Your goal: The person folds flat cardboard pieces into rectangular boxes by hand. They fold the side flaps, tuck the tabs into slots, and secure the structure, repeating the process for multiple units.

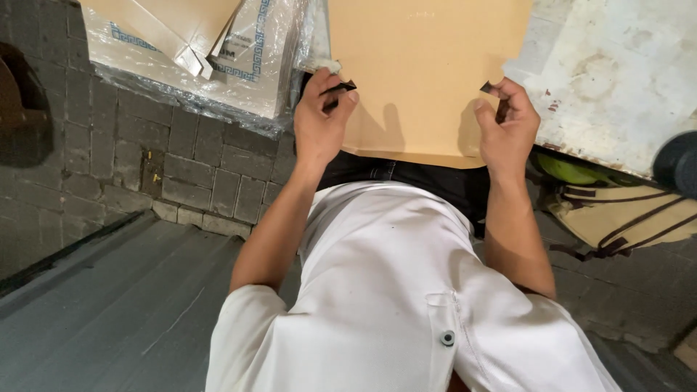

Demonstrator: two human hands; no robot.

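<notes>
A tan cardboard sheet [425, 65] lies flat in front of me, reaching past the top of the view. My left hand [319, 120] rests at the sheet's left edge and pinches a small black piece [341, 88] between thumb and fingers. At the sheet's right edge, my right hand [506, 127] pinches another small black piece [488, 88]. Both hands sit near the sheet's near corners. What the black pieces are I cannot tell.
A plastic-wrapped stack of flat cardboard boxes [196, 54] lies at the upper left on grey paving bricks [109, 160]. A stained white surface [617, 72] is at the upper right, with a tan bag with dark straps [617, 218] below it.
</notes>
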